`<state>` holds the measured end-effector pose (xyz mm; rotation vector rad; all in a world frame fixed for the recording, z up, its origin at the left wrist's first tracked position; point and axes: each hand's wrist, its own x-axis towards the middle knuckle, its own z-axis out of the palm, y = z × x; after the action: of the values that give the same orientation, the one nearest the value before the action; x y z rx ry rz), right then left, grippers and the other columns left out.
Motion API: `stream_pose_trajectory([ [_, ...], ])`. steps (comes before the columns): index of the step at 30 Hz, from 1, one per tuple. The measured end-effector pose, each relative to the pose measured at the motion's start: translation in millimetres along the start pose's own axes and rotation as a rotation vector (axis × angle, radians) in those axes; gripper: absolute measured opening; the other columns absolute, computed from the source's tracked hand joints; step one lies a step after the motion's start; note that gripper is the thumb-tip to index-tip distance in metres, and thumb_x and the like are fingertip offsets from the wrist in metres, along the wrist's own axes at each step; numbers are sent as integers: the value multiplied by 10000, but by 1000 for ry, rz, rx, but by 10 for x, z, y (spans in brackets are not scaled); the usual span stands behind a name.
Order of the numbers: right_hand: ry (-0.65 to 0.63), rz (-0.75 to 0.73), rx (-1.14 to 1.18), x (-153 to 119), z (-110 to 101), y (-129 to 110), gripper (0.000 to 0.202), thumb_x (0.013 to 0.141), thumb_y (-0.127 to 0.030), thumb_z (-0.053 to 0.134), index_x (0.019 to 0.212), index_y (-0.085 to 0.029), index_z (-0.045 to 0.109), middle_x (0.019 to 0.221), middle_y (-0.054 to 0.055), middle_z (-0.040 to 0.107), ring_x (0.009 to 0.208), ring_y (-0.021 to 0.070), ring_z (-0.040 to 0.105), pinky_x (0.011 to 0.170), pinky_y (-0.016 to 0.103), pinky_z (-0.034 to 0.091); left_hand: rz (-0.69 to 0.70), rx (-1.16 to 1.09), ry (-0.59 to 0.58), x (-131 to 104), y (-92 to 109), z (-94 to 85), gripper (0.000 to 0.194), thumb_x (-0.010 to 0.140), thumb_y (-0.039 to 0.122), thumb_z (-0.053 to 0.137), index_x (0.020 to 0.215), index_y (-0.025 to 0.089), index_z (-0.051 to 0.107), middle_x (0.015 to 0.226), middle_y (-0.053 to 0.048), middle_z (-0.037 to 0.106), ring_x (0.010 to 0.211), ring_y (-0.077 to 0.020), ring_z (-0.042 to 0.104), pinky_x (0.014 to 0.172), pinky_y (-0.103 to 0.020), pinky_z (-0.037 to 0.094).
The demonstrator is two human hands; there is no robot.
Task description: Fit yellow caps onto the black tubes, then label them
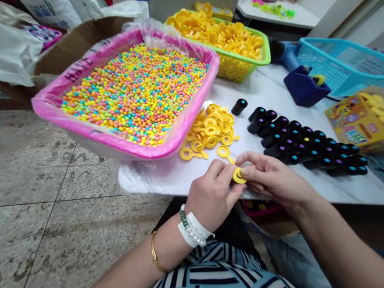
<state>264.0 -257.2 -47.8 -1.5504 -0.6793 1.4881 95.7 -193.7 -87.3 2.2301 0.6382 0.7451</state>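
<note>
Both hands meet at the front edge of the table. Between their fingertips is a yellow plastic ring piece [237,176] with a dark centre. My left hand [210,190] pinches it from the left, with a bracelet and white bands on that wrist. From the other side my right hand [269,178] grips it with thumb and fingers; whether something else is hidden in its palm I cannot tell. Just beyond the hands lies a loose pile of yellow ring pieces [211,129]. Several short black tubes [286,137] with coloured dots in their ends lie in rows on the right.
A pink basin [134,145] of small coloured balls stands at the left. Behind it is a green basket [264,49] heaped with yellow pieces. Farther right are a dark blue tape dispenser [304,88], a light blue basket [339,64] and a printed carton [351,125] holding yellow pieces.
</note>
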Motion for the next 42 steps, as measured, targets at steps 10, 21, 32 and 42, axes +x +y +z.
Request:
stream_pose_trajectory([
  [10, -134, -59, -108, 67, 19, -7, 332, 833, -446, 671, 960, -237, 446, 435, -149, 414, 309, 50, 299, 307, 129, 229, -13, 59, 18, 35, 22, -6, 208, 883, 271, 571, 1069, 186, 611, 968, -39, 602, 858, -160, 618, 732, -253, 515],
  [21, -220, -180, -221, 57, 20, 11, 435, 844, -498, 624, 1130, -210, 466, 489, -135, 437, 349, 65, 369, 341, 151, 310, -67, 165, -13, 80, -6, 13, 192, 804, 256, 654, 985, 195, 666, 898, -18, 594, 800, -164, 609, 715, -268, 504],
  [32, 362, -394, -519, -827, -17, 859, 156, 825, -280, 616, 942, -233, 523, 591, -84, 428, 517, 107, 411, 500, 228, 312, 102, 213, -286, 3, 54, -255, 430, 756, 310, 753, 1149, 179, 638, 940, -43, 606, 827, -189, 614, 742, -299, 521],
  [42, 880, -189, -846, -660, -1237, 2073, 451, 841, -483, 533, 1191, -201, 493, 574, -9, 621, 563, 296, 659, 569, 388, 468, 7, 478, 1, 1563, 124, -35, 318, 866, 168, 560, 1168, 143, 656, 1045, -114, 682, 978, -227, 635, 903, -372, 492],
])
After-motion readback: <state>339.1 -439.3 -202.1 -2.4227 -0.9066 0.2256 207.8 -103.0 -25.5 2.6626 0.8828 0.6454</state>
